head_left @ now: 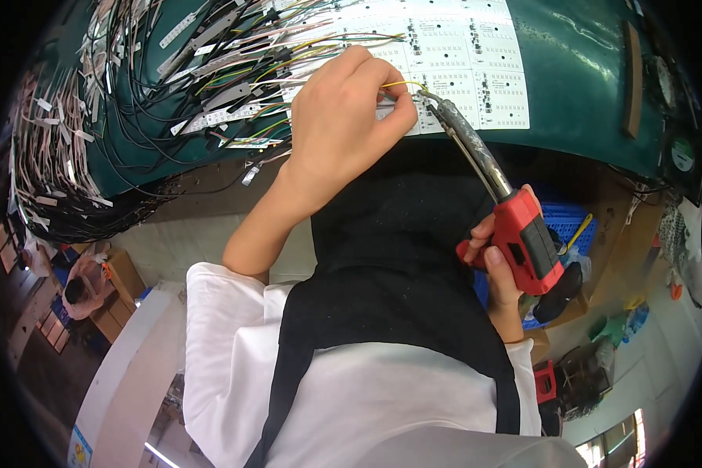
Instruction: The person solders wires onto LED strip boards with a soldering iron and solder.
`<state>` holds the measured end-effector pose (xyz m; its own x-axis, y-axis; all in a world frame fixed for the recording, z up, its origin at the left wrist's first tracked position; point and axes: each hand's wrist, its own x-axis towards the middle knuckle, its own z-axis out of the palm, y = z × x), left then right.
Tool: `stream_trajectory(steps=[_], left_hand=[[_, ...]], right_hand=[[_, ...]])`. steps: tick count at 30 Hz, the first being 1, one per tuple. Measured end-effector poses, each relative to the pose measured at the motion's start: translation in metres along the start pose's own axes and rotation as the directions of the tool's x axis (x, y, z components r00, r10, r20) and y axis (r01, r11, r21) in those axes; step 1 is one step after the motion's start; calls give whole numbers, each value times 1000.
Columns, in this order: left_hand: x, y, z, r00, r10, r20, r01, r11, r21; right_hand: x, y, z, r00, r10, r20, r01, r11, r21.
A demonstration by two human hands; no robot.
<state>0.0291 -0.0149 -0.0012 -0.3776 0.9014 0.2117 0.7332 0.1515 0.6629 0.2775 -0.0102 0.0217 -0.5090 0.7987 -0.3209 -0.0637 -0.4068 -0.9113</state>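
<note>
In my right hand [498,261] is a red and black soldering gun [526,242], its long metal barrel slanting up and left. The tip of the barrel meets a white circuit board panel [503,97] at one of its rows of small parts. My left hand [351,117] is closed in a pinch above the panel, on a thin yellow wire [402,83]. That wire's end reaches the board beside the soldering gun's tip. Colored wires [312,47] lie across the panel's left side, partly hidden behind my left hand.
Bundles of black cables and pale wires [58,140] cover the left of the green table [573,78] and hang over its edge. A brown strip [632,78] lies at the far right. Below the table stands a blue crate [573,222]. Another person [86,288] is at the lower left.
</note>
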Motion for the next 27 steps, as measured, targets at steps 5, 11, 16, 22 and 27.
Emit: stream_trajectory(steps=[5, 11, 16, 22, 27], left_hand=[[0, -1, -1, 1000, 12, 14, -12, 1000, 12], [4, 0, -6, 998, 6, 69, -8, 1000, 23], [7, 1, -7, 992, -31, 121, 28, 999, 28], [8, 1, -10, 989, -21, 145, 11, 998, 68], [7, 3, -12, 990, -13, 141, 12, 1000, 11]], right_hand=[[-3, -5, 4, 996, 72, -52, -78, 989, -122], [-3, -5, 6, 993, 93, -71, -103, 983, -153], [-4, -1, -3, 999, 40, -27, -45, 976, -213], [-2, -5, -2, 998, -37, -53, 32, 995, -92], [0, -6, -4, 991, -117, -65, 114, 992, -47]])
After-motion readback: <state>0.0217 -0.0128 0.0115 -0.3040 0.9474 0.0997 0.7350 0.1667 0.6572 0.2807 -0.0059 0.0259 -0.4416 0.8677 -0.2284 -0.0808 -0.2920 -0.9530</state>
